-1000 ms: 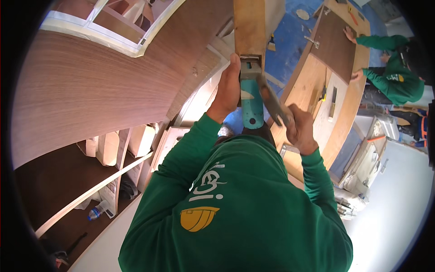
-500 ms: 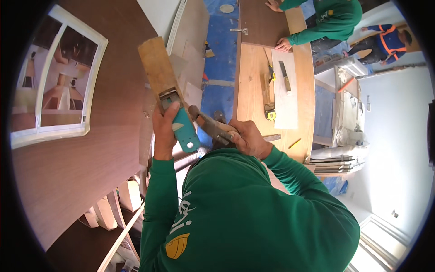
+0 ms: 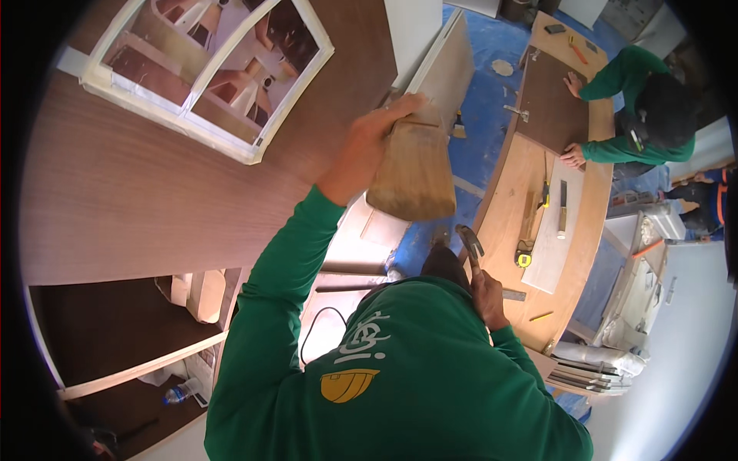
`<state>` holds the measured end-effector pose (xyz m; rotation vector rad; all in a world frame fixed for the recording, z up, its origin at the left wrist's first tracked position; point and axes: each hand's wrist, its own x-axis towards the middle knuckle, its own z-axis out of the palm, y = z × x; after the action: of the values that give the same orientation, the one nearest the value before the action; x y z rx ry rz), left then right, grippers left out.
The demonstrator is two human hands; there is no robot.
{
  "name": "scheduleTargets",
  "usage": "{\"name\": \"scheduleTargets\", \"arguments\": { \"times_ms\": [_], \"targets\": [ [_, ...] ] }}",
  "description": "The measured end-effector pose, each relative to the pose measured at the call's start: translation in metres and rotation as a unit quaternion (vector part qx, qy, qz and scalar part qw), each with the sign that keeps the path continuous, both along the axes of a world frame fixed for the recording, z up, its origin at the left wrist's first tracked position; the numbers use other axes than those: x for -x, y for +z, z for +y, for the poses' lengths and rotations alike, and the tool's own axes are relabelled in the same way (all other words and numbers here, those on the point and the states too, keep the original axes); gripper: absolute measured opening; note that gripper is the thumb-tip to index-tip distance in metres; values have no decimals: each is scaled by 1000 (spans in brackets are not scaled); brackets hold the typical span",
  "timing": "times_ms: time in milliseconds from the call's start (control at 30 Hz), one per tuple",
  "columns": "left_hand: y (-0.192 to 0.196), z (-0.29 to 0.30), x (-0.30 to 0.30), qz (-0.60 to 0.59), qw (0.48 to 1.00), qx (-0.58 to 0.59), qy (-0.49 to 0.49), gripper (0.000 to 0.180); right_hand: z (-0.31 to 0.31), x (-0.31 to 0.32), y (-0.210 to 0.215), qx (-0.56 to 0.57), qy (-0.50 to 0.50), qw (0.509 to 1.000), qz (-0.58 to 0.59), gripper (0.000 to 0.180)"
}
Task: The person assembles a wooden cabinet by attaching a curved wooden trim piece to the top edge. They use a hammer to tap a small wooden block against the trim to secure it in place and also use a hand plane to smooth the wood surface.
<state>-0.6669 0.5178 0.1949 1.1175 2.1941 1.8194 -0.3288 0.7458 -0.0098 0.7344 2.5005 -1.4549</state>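
Observation:
My left hand [image 3: 377, 138] is raised ahead of me, closed around a wooden hand plane [image 3: 413, 175]. The plane's broad wooden end points toward me, and most of its far part is foreshortened or hidden. Lower and to the right, my right hand [image 3: 487, 298] grips a claw hammer [image 3: 471, 244] by its handle, just under the head. The hammer head stands upright, apart from the plane, close to the workbench's near edge.
To the right, a wooden workbench [image 3: 503, 223] bears a tape measure [image 3: 523, 255], a chisel [image 3: 562, 209], a pencil [image 3: 541, 316] and a brown panel [image 3: 550, 100]. A co-worker's hands [image 3: 573, 156] rest on that panel. Left stands a brown panel wall [image 3: 154, 207] with taped pictures [image 3: 223, 77].
My left hand has lifted and tilted the plane, turning its wooden end toward me. My right hand has lowered the hammer away from it. The view has swung left.

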Motion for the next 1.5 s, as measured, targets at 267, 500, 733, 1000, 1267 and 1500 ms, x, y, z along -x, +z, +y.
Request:
{"name": "scheduleTargets", "arguments": {
  "times_ms": [267, 500, 733, 1000, 1267, 1500],
  "targets": [
    [-27, -5, 3, 66, 996, 43, 33, 65, 1, -2, 4, 14, 5, 999, 36, 76],
    [-42, -9, 2, 97, 993, 20, 63, 65, 4, 2, 0, 59, -4, 998, 36, 69],
    [-45, -10, 2, 109, 990, 7, 85, 58, 4, 6, -5, 80, 2, 996, 32, 68],
    [-43, -13, -3, 113, 988, 18, 105, 53, 3, 9, -12, 58, 0, 998, 26, 69],
    [-44, -7, -7, 147, 985, -33, 79, 49, -10, 25, 10, 15, 45, 999, 17, 59],
    [-44, 31, -33, -5, 998, -26, 57, 46, -39, 94, 48, -152, 338, 923, 103, 41]
  ]
}}
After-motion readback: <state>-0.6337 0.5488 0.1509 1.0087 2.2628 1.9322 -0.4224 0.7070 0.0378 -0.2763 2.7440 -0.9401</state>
